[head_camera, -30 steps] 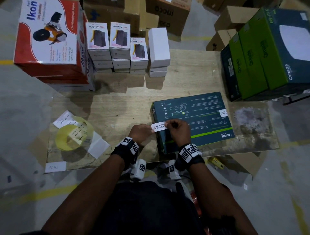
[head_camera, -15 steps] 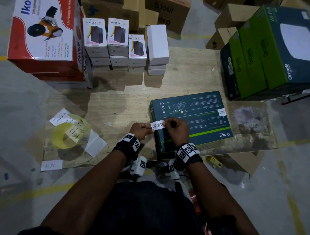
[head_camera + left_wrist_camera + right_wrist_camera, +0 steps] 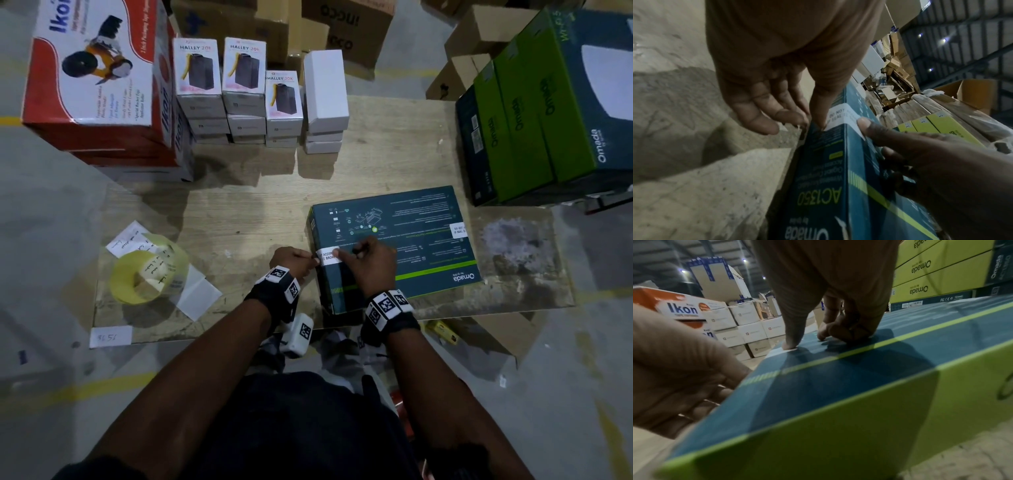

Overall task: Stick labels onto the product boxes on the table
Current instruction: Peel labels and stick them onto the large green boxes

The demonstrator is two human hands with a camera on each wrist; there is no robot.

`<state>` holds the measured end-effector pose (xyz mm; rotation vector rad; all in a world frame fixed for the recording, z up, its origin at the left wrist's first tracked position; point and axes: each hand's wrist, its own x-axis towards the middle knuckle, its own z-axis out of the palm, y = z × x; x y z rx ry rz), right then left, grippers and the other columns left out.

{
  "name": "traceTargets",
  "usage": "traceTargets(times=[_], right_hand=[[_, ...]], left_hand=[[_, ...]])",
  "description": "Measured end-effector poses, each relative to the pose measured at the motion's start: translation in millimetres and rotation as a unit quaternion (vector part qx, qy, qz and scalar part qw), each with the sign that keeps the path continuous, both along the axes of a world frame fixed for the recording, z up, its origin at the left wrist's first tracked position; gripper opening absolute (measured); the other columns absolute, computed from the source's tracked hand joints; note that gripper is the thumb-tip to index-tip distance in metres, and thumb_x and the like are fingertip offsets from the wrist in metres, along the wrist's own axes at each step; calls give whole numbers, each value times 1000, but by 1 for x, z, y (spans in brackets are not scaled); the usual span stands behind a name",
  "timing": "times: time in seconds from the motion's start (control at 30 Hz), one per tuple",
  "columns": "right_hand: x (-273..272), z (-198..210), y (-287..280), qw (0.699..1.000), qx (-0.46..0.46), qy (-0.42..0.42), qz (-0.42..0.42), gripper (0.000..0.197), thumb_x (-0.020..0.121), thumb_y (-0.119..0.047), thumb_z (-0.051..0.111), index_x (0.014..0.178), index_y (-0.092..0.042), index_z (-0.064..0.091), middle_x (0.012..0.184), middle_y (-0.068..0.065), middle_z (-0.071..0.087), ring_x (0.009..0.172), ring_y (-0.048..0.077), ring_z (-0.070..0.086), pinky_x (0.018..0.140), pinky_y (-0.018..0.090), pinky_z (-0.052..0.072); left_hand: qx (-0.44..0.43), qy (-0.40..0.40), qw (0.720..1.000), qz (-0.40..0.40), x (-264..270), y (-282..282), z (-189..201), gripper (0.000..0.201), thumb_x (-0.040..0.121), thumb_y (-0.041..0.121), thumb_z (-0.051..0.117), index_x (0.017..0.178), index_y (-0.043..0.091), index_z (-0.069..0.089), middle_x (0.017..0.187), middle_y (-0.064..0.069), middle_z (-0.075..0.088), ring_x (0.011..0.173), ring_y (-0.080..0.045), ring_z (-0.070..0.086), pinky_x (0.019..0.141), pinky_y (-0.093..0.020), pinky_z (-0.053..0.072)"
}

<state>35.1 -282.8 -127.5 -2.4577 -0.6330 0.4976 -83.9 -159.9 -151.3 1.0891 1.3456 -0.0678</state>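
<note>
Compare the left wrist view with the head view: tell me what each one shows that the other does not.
Left wrist only: the seal label folding over the box's edge, the left hand touching its side part, and AC1350 print on that side.

Head only: a second label at the box's far end, the yellow tape roll, stacked Halley boxes.

Both: the teal Omada box and the right hand pressing the label on top.
</note>
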Motion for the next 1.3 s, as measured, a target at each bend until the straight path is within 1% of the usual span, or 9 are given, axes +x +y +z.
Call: traceTargets(times=[0.13,0.23,0.4,0.53,0.7,0.83,1.0,1.13,1.3], right_hand=[[1,1,2,999,-35,-16,-7,56,69,-72,75,76,-21,53,74,-5,61,97,30,55,64,33,37],[3,3,3,999,-46,-17,-9,54,73,-70,73,73,-19,55,75,0,62,98,32,55,61,33,37],[23,-4,-1,995,-52,66,52,44,73,-57,80,69,-23,53,67,-3,63,83,31,63,66,38,52],[38,4,-9,985,-23,122,122,44,67,-33,93,83,-9,60,62,-2,59,60,18,57,50,16,37],[53,9,-10,962,-55,157,219,50,63,-26,96,92,-14,57,69,-4,59,67,16,58,56,20,37],[72,21,-6,934,-78,218,271,43,69,-20,93,97,-15,60,76,-3,65,70,14,62,69,30,51],[112,39,42,958,24,83,272,20,86,-25,76,97,-11,68,93,8,73,87,25,69,76,34,55],[125,35,85,921,-126,3,368,52,92,-50,65,129,-12,62,128,17,60,121,34,53,95,38,47],[122,25,89,870,-225,23,437,70,93,-76,33,94,-14,67,99,13,70,90,31,64,88,44,54]], left_hand=[[-20,-81,993,83,-2,-12,8,9,83,11,78,85,4,74,79,-18,73,61,-22,70,65,-32,58],[-3,-91,992,86,-2,-16,18,20,81,26,83,84,8,77,78,-14,76,74,-25,75,73,-33,62],[162,-29,986,-19,5,-22,18,15,76,27,86,81,14,81,73,-7,76,71,-19,74,74,-36,62],[222,-14,966,-136,4,-29,27,29,79,26,83,104,11,79,95,-7,77,85,-17,72,75,-26,57],[230,23,961,-155,4,-33,27,29,81,30,80,104,12,78,94,-8,77,83,-19,72,71,-23,53],[242,24,958,-152,-1,-38,30,21,85,30,77,98,14,80,90,-5,78,80,-15,72,71,-22,53],[115,16,987,-109,-31,-53,17,16,85,20,77,70,25,79,68,-6,75,60,-17,71,60,-26,58],[-17,68,997,-38,-35,-78,26,43,95,37,65,71,3,74,68,-13,72,52,-22,66,48,-25,51],[-108,28,990,84,-9,-98,43,35,101,38,53,87,7,58,87,-17,64,73,-33,69,59,-39,61]])
